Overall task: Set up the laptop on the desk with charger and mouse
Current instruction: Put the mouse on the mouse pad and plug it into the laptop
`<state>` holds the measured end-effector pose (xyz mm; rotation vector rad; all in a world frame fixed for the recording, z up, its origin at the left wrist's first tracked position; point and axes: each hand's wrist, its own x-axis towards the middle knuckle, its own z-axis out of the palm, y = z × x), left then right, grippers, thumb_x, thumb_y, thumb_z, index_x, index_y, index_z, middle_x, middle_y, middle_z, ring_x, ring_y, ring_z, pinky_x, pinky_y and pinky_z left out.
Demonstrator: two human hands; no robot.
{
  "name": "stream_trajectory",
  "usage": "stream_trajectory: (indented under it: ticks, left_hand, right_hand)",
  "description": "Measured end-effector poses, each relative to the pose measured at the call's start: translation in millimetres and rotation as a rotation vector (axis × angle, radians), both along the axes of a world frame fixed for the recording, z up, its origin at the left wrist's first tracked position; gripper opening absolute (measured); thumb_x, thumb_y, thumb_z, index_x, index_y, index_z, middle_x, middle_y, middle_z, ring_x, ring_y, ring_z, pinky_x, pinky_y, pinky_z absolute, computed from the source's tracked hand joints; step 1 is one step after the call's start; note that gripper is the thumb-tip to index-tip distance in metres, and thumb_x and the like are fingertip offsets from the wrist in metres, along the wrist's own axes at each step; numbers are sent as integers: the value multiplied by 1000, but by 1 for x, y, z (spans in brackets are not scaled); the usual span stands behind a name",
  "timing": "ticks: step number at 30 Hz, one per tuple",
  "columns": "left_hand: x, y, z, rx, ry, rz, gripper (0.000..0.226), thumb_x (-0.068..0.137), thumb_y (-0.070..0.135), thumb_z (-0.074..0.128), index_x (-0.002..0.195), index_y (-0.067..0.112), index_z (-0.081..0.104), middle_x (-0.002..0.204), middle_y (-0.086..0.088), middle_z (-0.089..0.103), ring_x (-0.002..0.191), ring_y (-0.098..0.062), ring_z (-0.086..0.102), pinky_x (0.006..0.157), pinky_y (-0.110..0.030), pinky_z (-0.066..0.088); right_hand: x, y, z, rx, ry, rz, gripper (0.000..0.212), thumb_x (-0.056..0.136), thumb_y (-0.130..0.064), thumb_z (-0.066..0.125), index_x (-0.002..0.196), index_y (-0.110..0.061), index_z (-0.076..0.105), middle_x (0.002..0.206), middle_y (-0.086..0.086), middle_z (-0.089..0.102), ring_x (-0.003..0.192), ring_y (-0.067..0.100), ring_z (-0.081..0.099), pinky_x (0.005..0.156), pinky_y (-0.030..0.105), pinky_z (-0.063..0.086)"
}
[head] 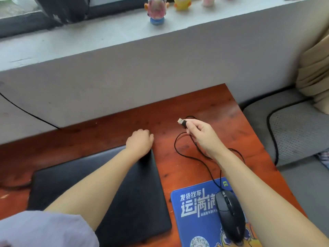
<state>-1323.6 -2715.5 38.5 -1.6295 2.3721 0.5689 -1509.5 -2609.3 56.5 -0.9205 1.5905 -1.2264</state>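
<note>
Reading "运满满" in large white characters under a smaller line "发货找车", the blue mouse pad (194,211) lies at about 5 o'clock on the reddish-brown wooden desk (110,132); a round code patch shows near its lower edge, too blurred to read. On it sits a black wired mouse (229,214), whose thin black cable (179,150) loops across the desk toward 1 o'clock. The right hand (203,138) pinches the cable's USB plug (182,122) between thumb and fingertips, held above the desk with its metal end pointing to 10 o'clock. A closed matte-black laptop (99,182) lies flat at 7 o'clock, just beside the pad. The left hand (140,141) rests at the laptop's far right corner, fingers curled down over its edge; whether they truly grip it cannot be told. Beyond the desk runs a white ledge (106,43) with small colourful figurines (156,11). A grey cushioned seat (299,129) stands at 3 o'clock.
</note>
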Motion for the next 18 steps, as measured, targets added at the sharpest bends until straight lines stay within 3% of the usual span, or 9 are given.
stream_trajectory:
  ticks: [3,5,7,10,13,16,18]
  left_hand:
    - [6,6,-16,-131,27,-31,34,94,32,38,97,5,60,103,-16,61,100,-36,54,80,-42,44]
    - [5,6,-20,-192,18,-38,34,94,32,39,93,5,60,101,-15,62,97,-35,55,77,-41,43]
    - [3,5,-24,-218,2,-50,35,94,31,39,93,4,60,101,-16,62,96,-35,55,77,-41,43]
    - [1,1,-27,-216,5,-57,38,94,31,39,92,1,62,100,-17,62,97,-36,55,77,-40,44]
    - [1,-3,-28,-187,60,-40,40,93,31,38,87,1,65,96,-16,62,93,-35,56,72,-38,44]
    - [4,-5,-26,-173,71,-48,41,91,31,37,80,4,67,90,-13,62,87,-33,59,67,-33,40]
    - [5,-5,-23,-146,55,-50,39,89,30,36,74,8,65,87,-11,63,81,-33,58,65,-32,38]
  right_hand:
    - [7,2,2,19,-478,240,24,94,-31,47,97,-19,67,67,-11,48,61,3,39,55,16,28]
    - [9,3,8,-50,-758,430,19,91,-33,51,94,-19,63,70,-6,47,65,10,38,63,24,32]
    - [13,3,14,-124,-885,571,17,91,-33,54,92,-17,61,73,-5,48,68,13,40,74,30,36]
    - [17,0,21,-183,-946,671,15,90,-33,56,91,-19,63,75,-7,52,70,13,44,85,34,38]
    - [18,-3,24,-197,-948,704,16,90,-33,56,91,-19,64,76,-8,53,71,12,45,87,35,38]
    - [17,-3,22,-193,-950,689,17,91,-32,54,93,-18,63,75,-8,52,70,11,44,81,32,40]
    - [15,-2,18,-110,-879,638,19,91,-32,52,92,-17,63,71,-7,47,65,10,40,68,26,37]
